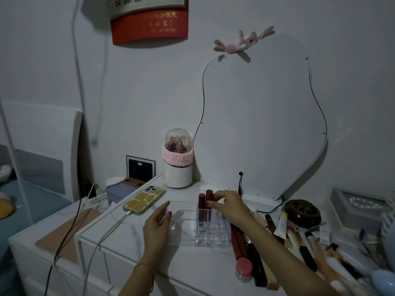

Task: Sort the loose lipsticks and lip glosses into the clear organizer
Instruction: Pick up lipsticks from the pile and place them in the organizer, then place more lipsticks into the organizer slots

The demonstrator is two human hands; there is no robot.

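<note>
Two red lipsticks [205, 202] stand in the organizer [211, 229], apparently upright.

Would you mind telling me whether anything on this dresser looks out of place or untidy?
Yes: the loose cosmetics lie in a jumbled, overlapping heap right of the clear organizer, which holds only two red lipsticks so far.
</note>
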